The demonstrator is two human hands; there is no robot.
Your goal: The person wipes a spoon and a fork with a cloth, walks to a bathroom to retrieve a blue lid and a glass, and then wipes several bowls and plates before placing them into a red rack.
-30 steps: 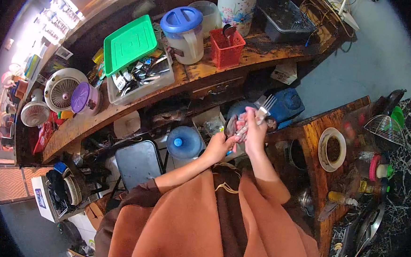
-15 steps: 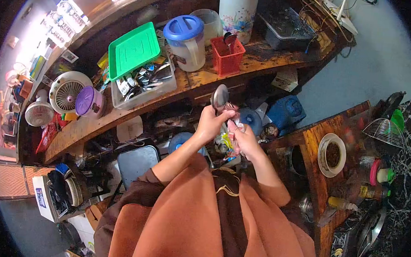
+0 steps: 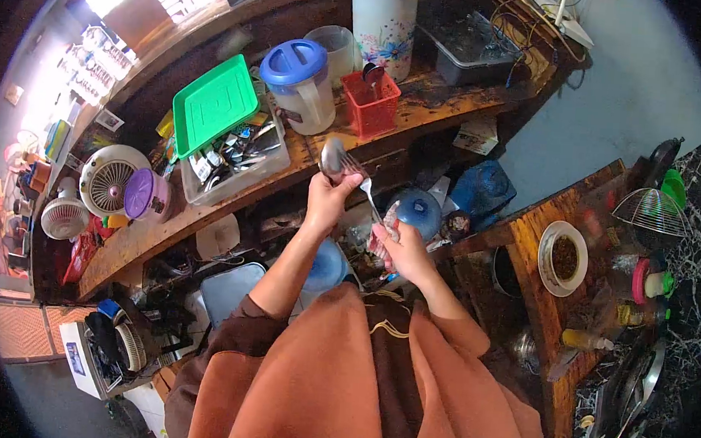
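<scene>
My left hand (image 3: 325,205) is closed, its thumb near the neck of a fork (image 3: 371,201). The bowl of a metal spoon (image 3: 333,155) sticks up from the same hand, beside the tines; the spoon's handle is hidden. Slanting down to the right, the fork's handle runs into a pinkish-white cloth (image 3: 385,235). My right hand (image 3: 406,253) is closed on that cloth at the handle's lower end. Both hands are in front of the counter's edge, above the clutter below it.
On the wooden counter (image 3: 310,154) stand a clear bin of cutlery (image 3: 266,159) with a green tray (image 3: 215,106), a blue-lidded jug (image 3: 298,87), a red basket (image 3: 371,108) and a floral thermos (image 3: 384,28). A bowl (image 3: 550,278) sits on the right-hand table.
Both hands have moved apart, the left one shifting left and up. The fork's handle now shows between them, where the hands were close together before. The view has shifted slightly.
</scene>
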